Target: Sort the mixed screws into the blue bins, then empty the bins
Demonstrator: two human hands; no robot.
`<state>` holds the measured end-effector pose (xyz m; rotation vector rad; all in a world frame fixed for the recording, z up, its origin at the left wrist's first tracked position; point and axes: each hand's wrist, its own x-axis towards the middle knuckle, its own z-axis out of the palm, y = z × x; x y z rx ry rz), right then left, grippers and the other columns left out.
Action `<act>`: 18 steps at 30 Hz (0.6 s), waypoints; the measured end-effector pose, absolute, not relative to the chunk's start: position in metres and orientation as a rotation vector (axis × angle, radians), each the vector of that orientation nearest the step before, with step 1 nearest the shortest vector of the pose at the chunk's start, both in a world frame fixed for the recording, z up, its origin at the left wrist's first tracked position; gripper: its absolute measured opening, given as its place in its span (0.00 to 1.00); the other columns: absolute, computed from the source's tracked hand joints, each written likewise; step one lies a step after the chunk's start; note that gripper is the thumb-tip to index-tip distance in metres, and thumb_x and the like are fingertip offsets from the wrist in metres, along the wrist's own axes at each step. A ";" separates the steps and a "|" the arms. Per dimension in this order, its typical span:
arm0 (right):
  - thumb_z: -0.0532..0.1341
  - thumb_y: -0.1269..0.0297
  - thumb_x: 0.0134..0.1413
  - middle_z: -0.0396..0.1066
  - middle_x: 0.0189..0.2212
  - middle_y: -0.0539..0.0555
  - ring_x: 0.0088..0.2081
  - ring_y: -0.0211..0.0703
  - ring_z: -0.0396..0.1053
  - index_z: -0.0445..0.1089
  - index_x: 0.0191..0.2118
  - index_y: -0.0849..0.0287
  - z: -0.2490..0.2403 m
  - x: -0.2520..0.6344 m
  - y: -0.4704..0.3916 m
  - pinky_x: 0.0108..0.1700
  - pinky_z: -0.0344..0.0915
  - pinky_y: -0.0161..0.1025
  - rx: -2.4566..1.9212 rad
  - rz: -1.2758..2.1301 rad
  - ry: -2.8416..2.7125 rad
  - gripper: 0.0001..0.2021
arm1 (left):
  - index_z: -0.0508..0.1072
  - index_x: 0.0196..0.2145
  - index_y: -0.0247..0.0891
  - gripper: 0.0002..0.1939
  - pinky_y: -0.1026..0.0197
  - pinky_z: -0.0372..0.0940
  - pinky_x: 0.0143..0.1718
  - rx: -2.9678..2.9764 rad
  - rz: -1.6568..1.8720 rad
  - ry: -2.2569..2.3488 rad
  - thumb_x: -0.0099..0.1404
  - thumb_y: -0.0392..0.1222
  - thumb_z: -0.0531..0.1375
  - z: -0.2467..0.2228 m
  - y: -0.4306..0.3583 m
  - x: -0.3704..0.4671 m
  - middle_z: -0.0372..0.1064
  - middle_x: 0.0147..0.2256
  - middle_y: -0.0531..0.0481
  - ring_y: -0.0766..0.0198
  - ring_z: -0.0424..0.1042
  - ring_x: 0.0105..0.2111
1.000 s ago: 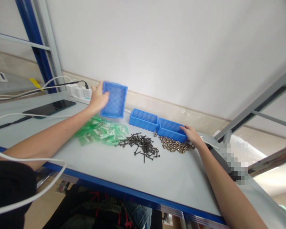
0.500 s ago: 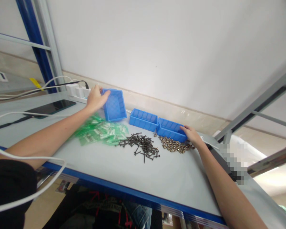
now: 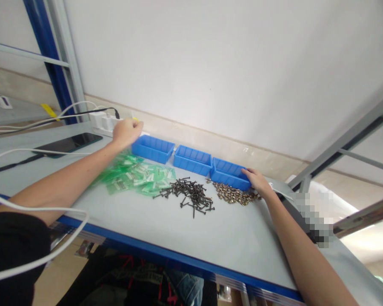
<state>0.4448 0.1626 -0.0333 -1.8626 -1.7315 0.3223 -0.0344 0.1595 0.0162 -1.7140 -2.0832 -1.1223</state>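
My left hand (image 3: 127,131) is closed, raised beside and above the left end of the left blue bin (image 3: 153,149). A small yellow bit shows at its fingertips; what it holds, if anything, I cannot make out. My right hand (image 3: 255,180) grips the right end of the right blue bin (image 3: 230,173). Between these bins sits the middle blue bin (image 3: 192,160). In front lie green-tinted plastic bags (image 3: 135,175), a pile of dark screws (image 3: 191,193) and a pile of brassy metal pieces (image 3: 234,194).
A dark phone (image 3: 70,144) lies at the left with cables around it. Behind my left hand is a white power strip (image 3: 104,122). A white cable (image 3: 51,210) crosses over my left forearm. The wall rises behind the bins, and a blurred dark object lies at the right.
The left bin, tilted up in my left hand before, now rests level in line with the other two. My left hand has come off it and closed. My right hand stays put.
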 end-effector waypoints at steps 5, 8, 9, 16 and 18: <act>0.51 0.56 0.55 0.71 0.46 0.64 0.47 0.54 0.68 0.71 0.44 0.67 -0.032 0.444 0.163 0.50 0.61 0.44 -1.866 0.324 -1.739 0.21 | 0.65 0.19 0.38 0.19 0.60 0.53 0.28 -1.865 -1.012 -1.878 0.61 0.49 0.47 0.014 0.161 -0.028 0.66 0.21 0.49 0.59 0.65 0.27; 0.51 0.56 0.55 0.72 0.45 0.64 0.46 0.54 0.69 0.72 0.43 0.67 -0.032 0.444 0.163 0.49 0.61 0.45 -1.863 0.327 -1.743 0.21 | 0.67 0.20 0.38 0.19 0.60 0.54 0.29 -1.994 -0.934 -1.747 0.61 0.49 0.47 0.013 0.159 -0.020 0.68 0.23 0.47 0.59 0.67 0.28; 0.51 0.56 0.55 0.72 0.45 0.64 0.46 0.54 0.69 0.72 0.43 0.67 -0.032 0.444 0.163 0.49 0.62 0.45 -1.862 0.326 -1.742 0.21 | 0.68 0.21 0.37 0.19 0.60 0.55 0.30 -2.049 -0.901 -1.700 0.61 0.49 0.47 0.012 0.158 -0.017 0.70 0.25 0.46 0.58 0.68 0.29; 0.52 0.57 0.55 0.73 0.44 0.61 0.45 0.52 0.69 0.73 0.40 0.64 -0.033 0.444 0.164 0.49 0.62 0.43 -1.845 0.309 -1.727 0.18 | 0.73 0.32 0.39 0.20 0.61 0.60 0.35 -2.354 -0.489 -1.660 0.64 0.49 0.45 -0.003 0.155 0.000 0.75 0.34 0.47 0.58 0.72 0.35; 0.52 0.57 0.55 0.73 0.43 0.61 0.45 0.52 0.69 0.73 0.40 0.64 -0.034 0.444 0.164 0.49 0.62 0.43 -1.844 0.307 -1.723 0.18 | 0.74 0.34 0.42 0.21 0.62 0.60 0.35 -2.371 -0.430 -1.696 0.66 0.49 0.42 -0.007 0.156 0.002 0.75 0.37 0.49 0.58 0.72 0.37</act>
